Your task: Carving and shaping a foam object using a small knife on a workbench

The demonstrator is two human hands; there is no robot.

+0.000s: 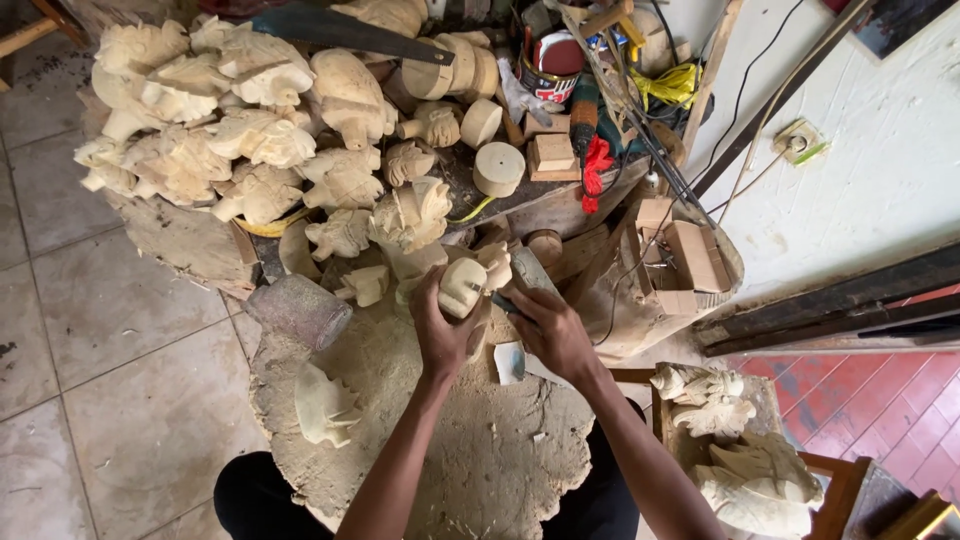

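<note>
Head view: a pale, rounded, unfinished wooden carving (461,287) is gripped upright in the closed left hand (440,335) over a dusty wooden block (480,450). A dark-handled carving tool (500,300) is clasped in the right hand (552,330), its tip touching the carving.

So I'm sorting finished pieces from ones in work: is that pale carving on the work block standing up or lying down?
Lying down: the pale carving rests on its side on the work block, untouched by either hand.
</note>
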